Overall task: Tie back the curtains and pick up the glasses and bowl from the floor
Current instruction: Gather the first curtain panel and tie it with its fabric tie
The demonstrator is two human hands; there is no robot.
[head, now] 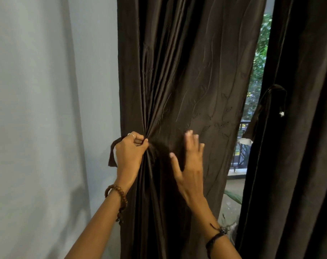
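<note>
A dark brown left curtain (187, 71) hangs in front of me, its folds gathered toward its left edge. My left hand (130, 152) grips the bunched fabric there, together with a dark tieback strip (113, 154) that sticks out behind the hand. My right hand (189, 165) is spread with straight fingers against the curtain's front, a little to the right. A second dark curtain (299, 128) hangs at the right with a tieback (267, 107) looped on it. No glasses or bowl are in view.
A pale grey wall (46, 109) fills the left side. Between the two curtains a narrow gap shows green trees (260, 58), a dark balcony railing (241, 146) and a strip of floor (232, 199).
</note>
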